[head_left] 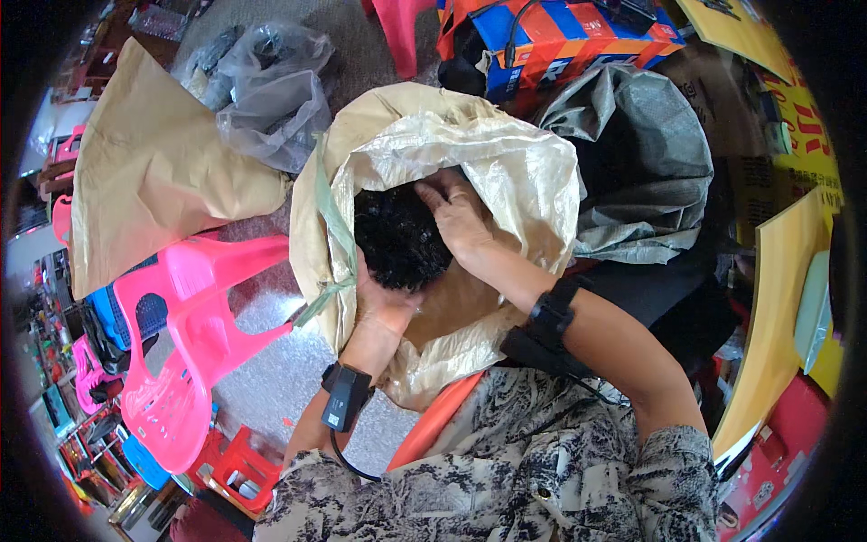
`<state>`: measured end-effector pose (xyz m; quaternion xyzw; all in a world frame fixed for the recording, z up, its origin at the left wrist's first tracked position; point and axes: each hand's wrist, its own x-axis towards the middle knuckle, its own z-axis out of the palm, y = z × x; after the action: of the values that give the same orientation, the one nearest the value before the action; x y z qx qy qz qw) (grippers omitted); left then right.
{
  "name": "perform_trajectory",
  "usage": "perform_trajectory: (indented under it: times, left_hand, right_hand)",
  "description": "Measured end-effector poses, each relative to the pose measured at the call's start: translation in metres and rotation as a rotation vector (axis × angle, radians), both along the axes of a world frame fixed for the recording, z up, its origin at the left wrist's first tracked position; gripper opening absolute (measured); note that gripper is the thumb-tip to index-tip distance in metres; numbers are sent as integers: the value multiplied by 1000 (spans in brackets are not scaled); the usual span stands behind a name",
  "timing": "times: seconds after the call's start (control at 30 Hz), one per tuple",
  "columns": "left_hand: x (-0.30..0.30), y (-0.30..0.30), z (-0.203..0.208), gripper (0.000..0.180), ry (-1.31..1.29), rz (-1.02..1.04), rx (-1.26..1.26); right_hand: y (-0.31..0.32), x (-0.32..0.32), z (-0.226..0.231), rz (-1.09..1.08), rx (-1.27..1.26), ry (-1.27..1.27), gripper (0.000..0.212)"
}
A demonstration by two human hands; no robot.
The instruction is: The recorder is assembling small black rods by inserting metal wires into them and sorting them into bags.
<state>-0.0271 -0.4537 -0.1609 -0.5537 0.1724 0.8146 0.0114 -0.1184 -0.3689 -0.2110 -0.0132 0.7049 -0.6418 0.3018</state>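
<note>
A large tan woven sack (533, 172) stands in front of me with its mouth wide and its pale lining folded outward. Inside the mouth is a black, shaggy, glossy bundle (402, 237); its exact kind cannot be made out. My left hand (384, 294) cups its near lower side, the fingers partly hidden and slightly blurred. On the far right side, my right hand (459, 219) grips the bundle's edge with bent fingers. A green strap (336, 212) hangs along the sack's left rim. Deeper contents of the sack are hidden.
A pink plastic chair (185, 330) lies at the left, near a folded tan sack (158, 172). Clear plastic bags (275, 104) lie beyond it. A grey sack (655, 163) stands at right, before an orange-and-blue box (569, 41). A yellow board (768, 316) rises at far right.
</note>
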Motion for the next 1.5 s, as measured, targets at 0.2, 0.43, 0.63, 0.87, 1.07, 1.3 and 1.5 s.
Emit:
perform_trajectory:
  times: [0.2, 0.43, 0.63, 0.87, 1.07, 1.3, 1.5]
  left_hand:
    - [0, 2, -5, 64, 139, -78, -49]
    - [15, -29, -18, 60, -85, -17, 39]
    - [-6, -28, -30, 52, 66, -264, 112]
    - [-10, -31, -25, 60, 165, -334, 194]
    - [-21, -45, -40, 61, 246, -427, 315]
    - [-29, -45, -40, 46, 152, -423, 330]
    - [-25, -41, -50, 42, 132, -440, 346]
  right_hand:
    - [-9, 6, -17, -121, 317, 206, 40]
    - [-14, 0, 9, -13, -51, -665, 41]
    - [-10, -1, -12, -33, -190, -863, 42]
    - [-4, -1, -17, -56, -83, -792, 52]
    - [11, -1, -1, -107, -104, -679, 60]
    - [47, -4, 5, 167, -199, -379, 50]
    - [35, -10, 33, 1, -362, -546, 35]
